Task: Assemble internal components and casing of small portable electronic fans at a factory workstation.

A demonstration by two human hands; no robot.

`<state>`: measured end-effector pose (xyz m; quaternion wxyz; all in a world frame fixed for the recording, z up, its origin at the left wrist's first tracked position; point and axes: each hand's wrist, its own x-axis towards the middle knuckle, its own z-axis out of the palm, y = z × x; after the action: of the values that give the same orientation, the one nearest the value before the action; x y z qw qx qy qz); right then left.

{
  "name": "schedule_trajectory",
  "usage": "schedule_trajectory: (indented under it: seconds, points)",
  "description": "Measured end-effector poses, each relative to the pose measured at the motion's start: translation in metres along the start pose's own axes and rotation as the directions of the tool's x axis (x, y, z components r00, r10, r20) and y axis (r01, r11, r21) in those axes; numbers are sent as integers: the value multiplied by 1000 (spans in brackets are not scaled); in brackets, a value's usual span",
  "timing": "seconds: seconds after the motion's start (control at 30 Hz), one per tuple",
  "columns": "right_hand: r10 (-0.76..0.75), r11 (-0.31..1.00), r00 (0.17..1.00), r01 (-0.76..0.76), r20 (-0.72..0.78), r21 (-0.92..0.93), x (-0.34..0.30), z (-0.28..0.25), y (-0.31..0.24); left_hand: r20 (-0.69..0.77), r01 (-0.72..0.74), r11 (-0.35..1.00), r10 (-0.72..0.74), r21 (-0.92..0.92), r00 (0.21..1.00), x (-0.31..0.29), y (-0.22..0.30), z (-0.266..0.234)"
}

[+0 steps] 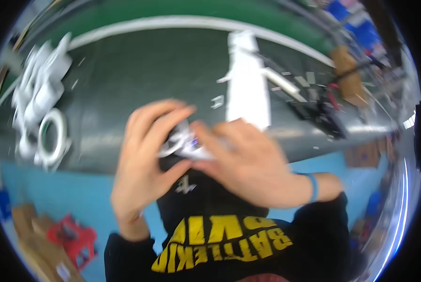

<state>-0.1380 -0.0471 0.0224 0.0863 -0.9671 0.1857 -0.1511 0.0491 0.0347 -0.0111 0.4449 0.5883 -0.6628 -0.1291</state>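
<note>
In front of my body, at the near edge of the dark green table, both hands meet around a small white and silver piece (pixel 184 143). Motion blur and my fingers hide much of it, so its kind cannot be made out. My left hand (pixel 147 152) curves around its left side, thumb below and fingers above. From the right, my right hand (pixel 250 160) closes on it with thumb and fingers pinched together; a blue band circles that wrist. Beyond my right hand lies a long white sheet or strip (pixel 247 84), with a small white bit (pixel 217 101) beside it.
Several white rolled pieces (pixel 43 80) and a white ring-shaped roll (pixel 53 136) are at the table's left end. A white tube (pixel 283 84), dark tools (pixel 328 115) and a brown box (pixel 349 77) lie to the right. A red stool (pixel 74 239) stands on the blue floor.
</note>
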Motion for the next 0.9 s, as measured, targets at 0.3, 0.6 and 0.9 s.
schedule_trajectory:
  seconds: [0.3,0.6,0.9]
  points:
    - [-3,1000,983,-1,-184,-21,-4,30,2,9,78,997,-78,-9,997,-1,11,3]
    - [-53,997,988,43,-145,-70,-6,39,-3,67,131,989,-126,-63,990,-4,11,-6]
    - [-61,979,998,58,-9,-197,-3,33,6,36,143,975,-138,-172,990,10,14,-5]
